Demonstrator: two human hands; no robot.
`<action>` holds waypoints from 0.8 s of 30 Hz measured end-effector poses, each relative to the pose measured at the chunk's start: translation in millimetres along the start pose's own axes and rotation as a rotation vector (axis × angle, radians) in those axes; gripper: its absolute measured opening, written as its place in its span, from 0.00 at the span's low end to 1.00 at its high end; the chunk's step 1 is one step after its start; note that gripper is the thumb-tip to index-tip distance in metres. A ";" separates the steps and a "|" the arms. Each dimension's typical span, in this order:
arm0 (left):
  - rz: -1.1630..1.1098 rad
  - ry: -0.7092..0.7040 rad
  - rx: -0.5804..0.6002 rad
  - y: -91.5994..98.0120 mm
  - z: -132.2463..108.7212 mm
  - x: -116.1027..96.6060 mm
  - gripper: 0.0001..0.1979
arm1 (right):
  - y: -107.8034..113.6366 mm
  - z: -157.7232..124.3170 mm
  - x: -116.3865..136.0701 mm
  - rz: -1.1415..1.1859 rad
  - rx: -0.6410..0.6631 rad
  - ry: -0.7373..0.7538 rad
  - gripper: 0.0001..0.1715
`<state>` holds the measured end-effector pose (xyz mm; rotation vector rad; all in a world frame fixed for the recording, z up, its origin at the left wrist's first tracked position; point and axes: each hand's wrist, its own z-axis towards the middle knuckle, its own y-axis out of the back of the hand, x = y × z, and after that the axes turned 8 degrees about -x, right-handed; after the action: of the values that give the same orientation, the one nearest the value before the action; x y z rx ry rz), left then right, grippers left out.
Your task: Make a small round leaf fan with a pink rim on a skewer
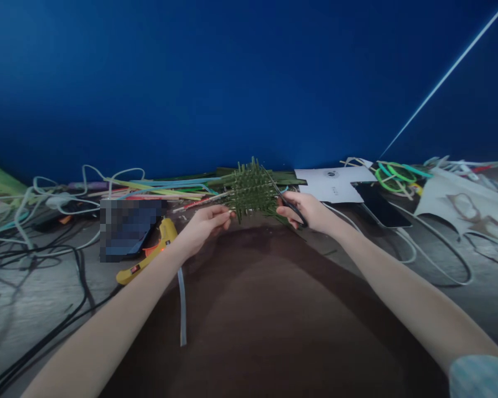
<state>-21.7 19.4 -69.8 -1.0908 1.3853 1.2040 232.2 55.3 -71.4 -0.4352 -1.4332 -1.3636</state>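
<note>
A square mat woven from green leaf strips (251, 190) is held up in front of me, with loose strip ends sticking out on its sides. My left hand (211, 225) is closed, thumb and fingers pinching at the mat's lower left edge; a small pale bit shows at the fingertips. Black-handled scissors (291, 208) are gripped in my right hand (305, 210), at the right of the mat. Their blades point up and left, across the mat's right edge. Whether the blades are parted is hard to make out.
A yellow glue gun (147, 257) with a clear glue stick lies left, beside a dark tablet-like device (136, 226). White and black cables (81, 276) tangle at far left. On the right are white paper (330, 185), a phone (382, 205) and glasses (467, 207). A blue wall (249, 83) stands behind.
</note>
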 end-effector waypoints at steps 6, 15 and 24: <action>0.034 -0.015 -0.003 1.5 1.7 0.7 0.10 | 0.1 -0.1 -0.5 0.031 -0.003 -0.014 0.18; 0.095 -0.032 0.003 5.1 1.1 -4.0 0.10 | 4.5 -3.0 10.0 0.015 0.038 -0.052 0.19; 0.159 -0.034 0.007 7.8 1.7 -4.5 0.10 | 3.0 -3.3 11.4 0.011 0.025 -0.053 0.19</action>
<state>-28.6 22.1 -64.4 -0.9655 1.4707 1.3238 231.8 48.9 -61.0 -0.4648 -1.4874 -1.3331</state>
